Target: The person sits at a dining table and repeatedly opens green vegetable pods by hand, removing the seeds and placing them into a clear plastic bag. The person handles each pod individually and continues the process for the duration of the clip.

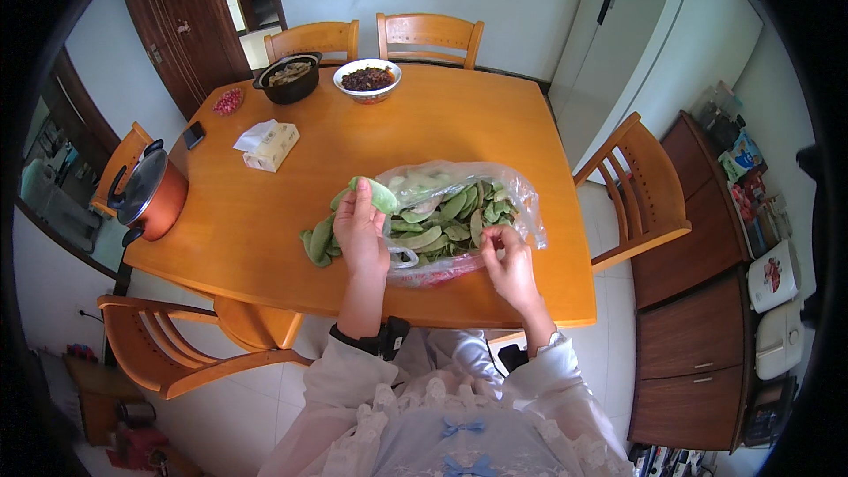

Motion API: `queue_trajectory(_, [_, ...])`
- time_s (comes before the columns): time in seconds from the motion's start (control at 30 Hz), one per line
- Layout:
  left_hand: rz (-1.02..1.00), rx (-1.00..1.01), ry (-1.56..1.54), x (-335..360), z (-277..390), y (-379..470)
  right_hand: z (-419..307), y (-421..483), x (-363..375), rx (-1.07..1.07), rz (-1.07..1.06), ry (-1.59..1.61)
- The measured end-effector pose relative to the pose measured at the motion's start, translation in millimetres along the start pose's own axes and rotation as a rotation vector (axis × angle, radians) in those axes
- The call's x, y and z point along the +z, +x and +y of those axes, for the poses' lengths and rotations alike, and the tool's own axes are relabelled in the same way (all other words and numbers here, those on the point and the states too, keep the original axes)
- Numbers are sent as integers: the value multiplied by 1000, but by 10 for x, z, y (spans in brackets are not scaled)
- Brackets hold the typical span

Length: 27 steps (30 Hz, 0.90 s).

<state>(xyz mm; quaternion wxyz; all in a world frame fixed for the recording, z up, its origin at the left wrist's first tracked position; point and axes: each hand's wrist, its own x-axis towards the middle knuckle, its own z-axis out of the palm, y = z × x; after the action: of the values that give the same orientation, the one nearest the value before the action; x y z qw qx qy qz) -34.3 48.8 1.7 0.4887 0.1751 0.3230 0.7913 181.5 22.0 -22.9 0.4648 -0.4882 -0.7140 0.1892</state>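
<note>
My left hand (362, 228) holds a flat green bean pod (379, 197) between thumb and fingers, above the wooden table. To its left and partly behind it lies a small pile of green pods (320, 242). An opened clear plastic bag (530, 212) spreads out on the table, with many flat green pods (424, 238) inside, some of them yellowish. My right hand (509, 262) is over the bag's near right edge, thumb and fingertips pinched together. Whether something small is between those fingertips cannot be told.
On the table (464, 126) stand a tissue pack (270, 147), an orange lidded pot (162, 199), a phone (194, 135), a dish of red bits (228, 101), a black pot of food (291, 86) and a white bowl of dark food (368, 83). Wooden chairs (652, 192) surround it.
</note>
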Motion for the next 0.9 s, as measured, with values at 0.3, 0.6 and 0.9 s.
queue_trajectory(0.3, [-168, -172, 47, 48, -210, -175, -112, 231, 173, 157, -95, 347])
queue_trajectory(0.6, [-580, 248, 622, 17, -117, -238, -256, 212, 33, 185, -286, 558])
queue_trajectory(0.9, [-710, 601, 1163, 18, -33, -367, -334, 177, -41, 35, -324, 219])
